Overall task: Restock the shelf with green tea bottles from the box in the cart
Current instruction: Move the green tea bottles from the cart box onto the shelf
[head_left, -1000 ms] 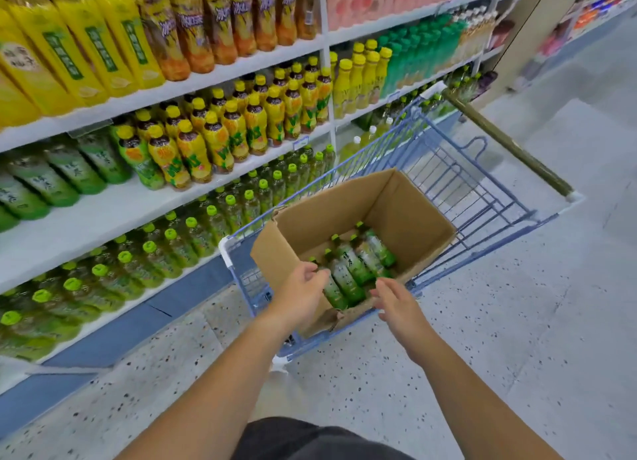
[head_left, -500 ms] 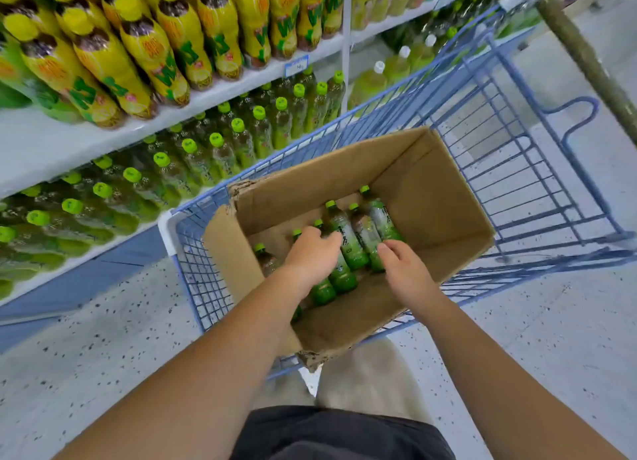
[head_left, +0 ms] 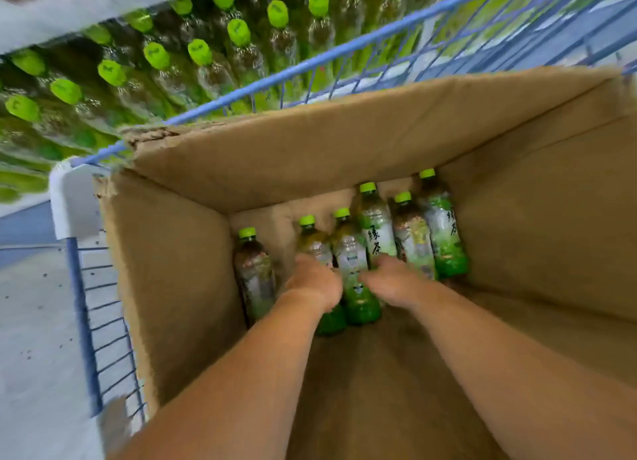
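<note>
Several green tea bottles with lime caps lie side by side in the bottom of the open cardboard box [head_left: 310,142], which sits in the blue wire cart [head_left: 312,64]. Both my arms reach down into the box. My left hand [head_left: 314,281] curls over one bottle [head_left: 312,239] near the middle of the row. My right hand [head_left: 394,280] curls over the neighbouring labelled bottle [head_left: 375,232]. A bottle [head_left: 356,287] lies between my hands. One bottle [head_left: 254,273] lies apart at the left, and two more [head_left: 443,239] lie to the right of my hands.
Beyond the cart's rim the low shelf holds rows of the same green-capped bottles [head_left: 238,32]. A white shelf edge [head_left: 69,11] runs above them. The cart's white corner cap [head_left: 74,201] and speckled floor [head_left: 31,321] are at the left. The box walls stand tall around my hands.
My head has dropped closer over the box. Both hands went from the box's near edge down onto the bottles and now close over two of them.
</note>
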{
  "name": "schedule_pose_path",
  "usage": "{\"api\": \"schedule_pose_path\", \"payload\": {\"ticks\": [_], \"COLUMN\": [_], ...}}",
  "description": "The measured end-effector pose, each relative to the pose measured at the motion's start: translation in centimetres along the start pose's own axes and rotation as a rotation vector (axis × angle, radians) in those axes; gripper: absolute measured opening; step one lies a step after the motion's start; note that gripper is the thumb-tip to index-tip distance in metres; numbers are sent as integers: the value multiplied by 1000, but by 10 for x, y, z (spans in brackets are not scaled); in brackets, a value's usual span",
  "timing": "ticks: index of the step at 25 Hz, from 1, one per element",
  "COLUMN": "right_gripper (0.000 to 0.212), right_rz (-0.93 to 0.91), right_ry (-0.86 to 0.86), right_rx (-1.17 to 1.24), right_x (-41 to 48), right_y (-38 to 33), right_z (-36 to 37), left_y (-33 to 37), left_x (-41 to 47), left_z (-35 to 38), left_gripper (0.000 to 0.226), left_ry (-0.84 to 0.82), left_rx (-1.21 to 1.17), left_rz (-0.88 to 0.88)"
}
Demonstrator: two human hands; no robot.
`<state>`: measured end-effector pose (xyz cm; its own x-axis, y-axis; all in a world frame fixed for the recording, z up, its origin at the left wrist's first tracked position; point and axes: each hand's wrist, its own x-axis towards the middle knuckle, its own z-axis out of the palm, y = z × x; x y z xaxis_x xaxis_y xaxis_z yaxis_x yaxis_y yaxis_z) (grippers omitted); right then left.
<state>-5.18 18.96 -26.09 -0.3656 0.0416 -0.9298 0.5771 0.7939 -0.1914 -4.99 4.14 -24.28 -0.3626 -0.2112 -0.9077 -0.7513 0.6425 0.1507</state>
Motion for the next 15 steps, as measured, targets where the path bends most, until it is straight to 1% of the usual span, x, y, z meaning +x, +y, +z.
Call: {"api": "schedule_pose_path", "payload": {"ticks": [1,2,3,5,7,8,10,11,13,15], "right_gripper": [18,14,19,21,29,36,48,53,55,50], "right_rz": [-9,-11,-5,-6,-7,-10,-10,-10,-17,-24], "right_ry": [28,69,119,186,210,214,234,251,285,283], "right_rx": [17,26,18,-43,-104,-126,-170,-194,-219,-154], "right_x": [10,18,24,32,38,41,47,49,51,51], "right_y": [0,0,-1,-4,-11,-14,-17,-18,-19,-18], "right_z": [9,18,24,31,31,33,39,42,45,45], "left_y": [-3,-7,-12,-21,-28,-31,-36,-37,-40,-41], "left_x": [8,14,22,31,37,39,45,46,49,48], "left_z": [5,11,18,31,39,42,46,45,43,39], "left_gripper": [39,37,35,43,44,40,20,14,17,31], "left_ry": [35,54,59,87,125,132,133,131,108,107], "left_rx": [-29,-38,-32,-30,-67,-99,-193,-251,-361,-439], "left_rz": [-40,-59,-62,-71,-81,-80,-77,-88,-136,-209]}}
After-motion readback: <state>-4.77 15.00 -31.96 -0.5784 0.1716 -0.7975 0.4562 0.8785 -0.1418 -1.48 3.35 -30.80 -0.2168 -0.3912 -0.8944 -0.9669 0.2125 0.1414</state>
